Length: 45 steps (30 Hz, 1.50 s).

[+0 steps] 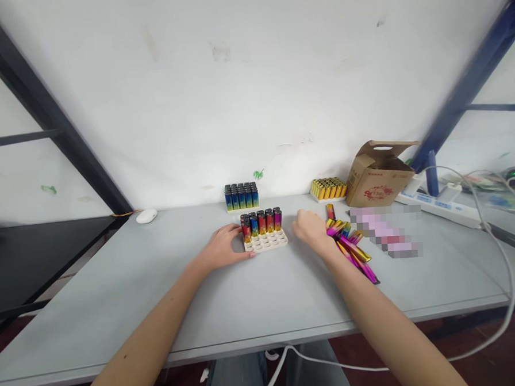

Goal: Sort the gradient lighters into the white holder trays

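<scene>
My left hand (223, 248) grips the left end of a small white tray (266, 244) with oval holes, thumb along its front edge. Upright in the tray's back rows stand several shiny lighters (262, 222), red, blue and purple with black ends. The front holes show bare. Just right of the tray, my right hand (310, 229) is closed, its fingers curled under and turned from view; whatever they hold is hidden. Beside that wrist lies a loose pile of magenta, gold and blue lighters (350, 245), partly behind my forearm. One red lighter (330, 212) lies above the pile.
At the wall stand a full tray of blue lighters (241, 196) and one of yellow lighters (328, 188). An open cardboard box (377, 178), a power strip (443, 206) and a white cable (510, 272) are right. A white rounded device (147, 216) sits left on the grey table (158, 267).
</scene>
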Each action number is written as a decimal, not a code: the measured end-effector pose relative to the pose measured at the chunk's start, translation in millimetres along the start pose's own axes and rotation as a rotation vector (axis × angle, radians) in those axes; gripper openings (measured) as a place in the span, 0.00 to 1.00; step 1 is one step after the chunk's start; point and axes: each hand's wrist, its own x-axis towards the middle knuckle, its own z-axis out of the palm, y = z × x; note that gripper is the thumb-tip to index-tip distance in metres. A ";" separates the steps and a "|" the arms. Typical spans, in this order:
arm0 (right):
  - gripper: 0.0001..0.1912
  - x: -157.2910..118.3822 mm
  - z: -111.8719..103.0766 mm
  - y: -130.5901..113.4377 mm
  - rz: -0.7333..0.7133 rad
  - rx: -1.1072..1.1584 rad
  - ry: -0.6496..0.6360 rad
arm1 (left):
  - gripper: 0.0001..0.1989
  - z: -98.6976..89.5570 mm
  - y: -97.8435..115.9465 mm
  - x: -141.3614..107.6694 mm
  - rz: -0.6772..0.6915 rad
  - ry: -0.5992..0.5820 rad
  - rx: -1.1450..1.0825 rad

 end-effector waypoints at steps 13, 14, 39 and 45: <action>0.16 3.8 9.5 -1.0 -0.219 -0.050 0.087 | 0.40 0.2 -1.4 0.0 0.003 -0.014 0.010; 0.16 5.0 10.3 -0.6 -0.207 -0.015 0.129 | 0.40 -0.3 -1.2 0.0 0.003 -0.015 0.013; 0.20 7.6 -3.7 -21.6 0.003 1.847 -0.157 | 0.40 -0.8 -2.2 0.7 -0.001 -0.024 0.016; 0.19 1.1 -9.2 -24.7 -0.049 1.864 -0.170 | 0.40 0.2 -3.3 0.6 0.006 -0.032 0.019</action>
